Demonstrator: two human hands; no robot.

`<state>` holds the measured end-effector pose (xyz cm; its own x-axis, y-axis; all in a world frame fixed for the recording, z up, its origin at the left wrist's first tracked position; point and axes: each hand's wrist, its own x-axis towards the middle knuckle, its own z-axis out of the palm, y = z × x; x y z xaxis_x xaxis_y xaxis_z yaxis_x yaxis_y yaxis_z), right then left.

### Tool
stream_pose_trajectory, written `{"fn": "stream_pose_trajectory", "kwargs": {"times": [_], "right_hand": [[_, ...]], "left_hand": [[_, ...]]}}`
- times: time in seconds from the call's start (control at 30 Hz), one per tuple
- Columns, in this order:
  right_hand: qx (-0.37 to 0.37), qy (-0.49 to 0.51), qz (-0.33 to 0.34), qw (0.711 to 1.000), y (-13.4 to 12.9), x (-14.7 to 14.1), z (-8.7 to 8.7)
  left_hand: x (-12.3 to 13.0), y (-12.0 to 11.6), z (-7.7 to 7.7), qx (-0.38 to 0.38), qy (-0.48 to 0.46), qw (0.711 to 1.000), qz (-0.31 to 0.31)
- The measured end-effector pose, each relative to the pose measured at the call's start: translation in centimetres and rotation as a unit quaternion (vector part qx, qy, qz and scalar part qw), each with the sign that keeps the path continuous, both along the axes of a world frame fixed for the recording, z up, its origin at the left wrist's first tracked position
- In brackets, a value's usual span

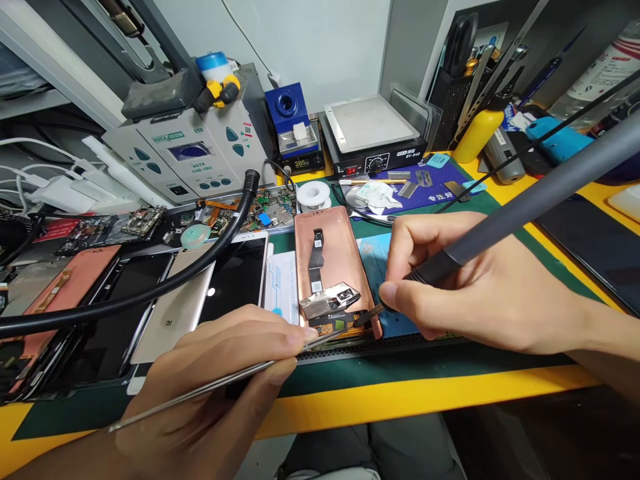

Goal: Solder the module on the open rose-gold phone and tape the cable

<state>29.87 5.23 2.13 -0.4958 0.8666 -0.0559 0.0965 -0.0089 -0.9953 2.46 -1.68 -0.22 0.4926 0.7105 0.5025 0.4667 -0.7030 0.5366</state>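
A pink phone back housing (345, 247) lies in front of me, with a dark flex cable and a crumpled silvery piece (327, 301) on it. My left hand (225, 380) pinches thin metal tweezers (240, 375); their tips reach the small circuit board (337, 324) at the housing's near end. In my right hand (475, 287) is a grey-handled soldering iron (520, 200), held like a pen. Its dark, flat tip meets or hovers over the board's right side; I cannot tell which. The tweezers' and iron's ends are close together.
Several phones and phone parts (170, 313) lie to the left, crossed by a thick black hose (200, 270). Behind stand a grey rework station (190, 153), a blue iron stand (286, 103), a solder spool (313, 195) and a heating plate (373, 123). A dark phone (595, 247) lies right.
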Motion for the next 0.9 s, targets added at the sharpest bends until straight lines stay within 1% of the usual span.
{"fn": "stream_pose_trajectory", "kwargs": {"times": [0.17, 0.67, 0.9], "right_hand": [[0.003, 0.002, -0.002, 1.0, 0.01, 0.07, 0.04], [0.011, -0.002, -0.003, 1.0, -0.09, -0.01, -0.05], [0.012, -0.007, -0.006, 1.0, -0.11, 0.0, -0.09]], "left_hand": [[-0.21, 0.11, 0.31, 0.005, 0.008, 1.0, 0.002], [-0.5, -0.02, -0.04, 0.008, -0.001, 1.0, 0.003], [-0.35, -0.08, 0.25, 0.004, 0.005, 1.0, 0.003]]}}
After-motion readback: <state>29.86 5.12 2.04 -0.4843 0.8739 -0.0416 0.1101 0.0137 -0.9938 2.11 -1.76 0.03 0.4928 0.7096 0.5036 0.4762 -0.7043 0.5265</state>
